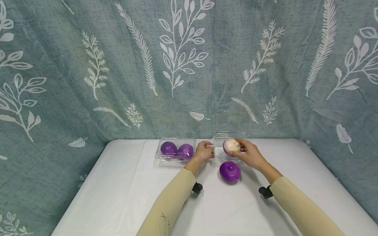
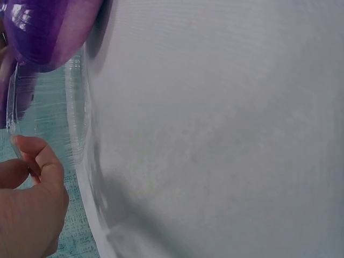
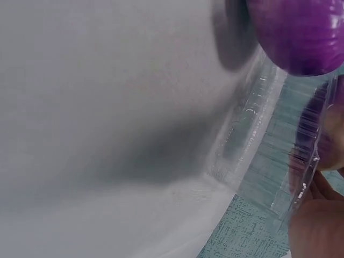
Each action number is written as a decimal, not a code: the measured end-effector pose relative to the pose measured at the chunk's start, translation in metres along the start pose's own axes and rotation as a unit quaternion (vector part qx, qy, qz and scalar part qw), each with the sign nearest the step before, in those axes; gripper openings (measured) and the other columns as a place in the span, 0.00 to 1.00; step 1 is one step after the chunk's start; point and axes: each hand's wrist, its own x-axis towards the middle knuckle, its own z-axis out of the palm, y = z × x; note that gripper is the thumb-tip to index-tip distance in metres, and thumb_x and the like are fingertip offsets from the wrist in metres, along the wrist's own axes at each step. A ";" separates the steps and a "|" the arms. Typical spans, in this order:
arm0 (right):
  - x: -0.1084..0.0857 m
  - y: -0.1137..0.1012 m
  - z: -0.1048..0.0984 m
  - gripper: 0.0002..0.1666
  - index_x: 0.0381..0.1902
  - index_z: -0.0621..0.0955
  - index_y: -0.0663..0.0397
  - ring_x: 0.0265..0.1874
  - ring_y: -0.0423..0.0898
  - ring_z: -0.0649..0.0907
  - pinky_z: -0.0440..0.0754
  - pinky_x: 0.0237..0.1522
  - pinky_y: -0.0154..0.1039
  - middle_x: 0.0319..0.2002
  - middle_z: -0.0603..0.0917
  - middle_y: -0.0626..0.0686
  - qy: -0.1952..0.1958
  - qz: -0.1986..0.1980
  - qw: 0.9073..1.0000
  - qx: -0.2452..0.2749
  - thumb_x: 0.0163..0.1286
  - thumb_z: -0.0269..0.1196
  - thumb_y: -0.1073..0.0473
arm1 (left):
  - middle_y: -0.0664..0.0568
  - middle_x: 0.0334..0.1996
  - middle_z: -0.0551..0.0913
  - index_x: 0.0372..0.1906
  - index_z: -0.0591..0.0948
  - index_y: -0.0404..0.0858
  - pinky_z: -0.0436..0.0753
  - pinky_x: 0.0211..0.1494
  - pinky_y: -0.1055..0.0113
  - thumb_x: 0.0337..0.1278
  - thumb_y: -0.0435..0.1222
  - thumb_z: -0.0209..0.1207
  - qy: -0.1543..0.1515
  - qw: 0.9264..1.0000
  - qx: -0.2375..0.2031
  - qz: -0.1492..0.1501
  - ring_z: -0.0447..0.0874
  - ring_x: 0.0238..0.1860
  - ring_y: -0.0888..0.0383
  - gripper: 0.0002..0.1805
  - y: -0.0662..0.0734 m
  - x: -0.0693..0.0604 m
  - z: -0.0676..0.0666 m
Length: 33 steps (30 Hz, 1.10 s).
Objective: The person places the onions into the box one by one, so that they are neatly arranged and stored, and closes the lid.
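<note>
My right hand (image 1: 250,154) grips a purple onion (image 1: 231,147) with a cream-white end, over a clear plastic clamshell box (image 1: 218,154) at the back of the table. In the right wrist view, this onion (image 3: 332,131) shows partly behind the box's clear wall (image 3: 258,140). My left hand (image 1: 204,151) is at the box's left side; its thumb and index finger pinch the clear rim in the left wrist view (image 2: 15,129). In front of the box a whole purple onion (image 1: 230,172) sits on the table with its nub upward.
Left of my left hand stands another clear plastic box (image 1: 159,157) holding two purple onions (image 1: 185,151). A white cloth (image 1: 118,190) covers the table. Behind it hangs a green leaf-patterned curtain (image 1: 189,111), close to both boxes.
</note>
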 end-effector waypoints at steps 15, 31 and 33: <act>0.025 0.005 0.009 0.42 0.70 0.70 0.71 0.52 0.65 0.84 0.85 0.55 0.59 0.57 0.80 0.71 -0.059 -0.018 0.996 -0.059 0.69 0.71 0.49 | 0.51 0.29 0.73 0.59 0.73 0.22 0.85 0.29 0.73 0.69 0.21 0.54 -0.002 1.000 -0.009 0.000 0.75 0.25 0.60 0.17 -0.001 0.003 0.001; 0.037 0.001 0.025 0.41 0.68 0.71 0.73 0.57 0.67 0.80 0.80 0.61 0.63 0.58 0.80 0.71 -0.083 -0.021 0.992 -0.096 0.69 0.70 0.49 | 0.51 0.29 0.73 0.58 0.73 0.22 0.82 0.26 0.75 0.64 0.19 0.52 0.002 1.000 -0.004 0.004 0.75 0.25 0.59 0.18 -0.002 0.003 0.001; 0.038 0.001 0.026 0.41 0.68 0.70 0.73 0.57 0.67 0.80 0.80 0.60 0.62 0.58 0.80 0.71 -0.086 -0.019 0.991 -0.097 0.69 0.70 0.49 | 0.51 0.29 0.73 0.58 0.73 0.22 0.83 0.26 0.75 0.64 0.19 0.51 0.001 1.000 -0.004 0.003 0.75 0.25 0.60 0.18 -0.001 0.003 0.000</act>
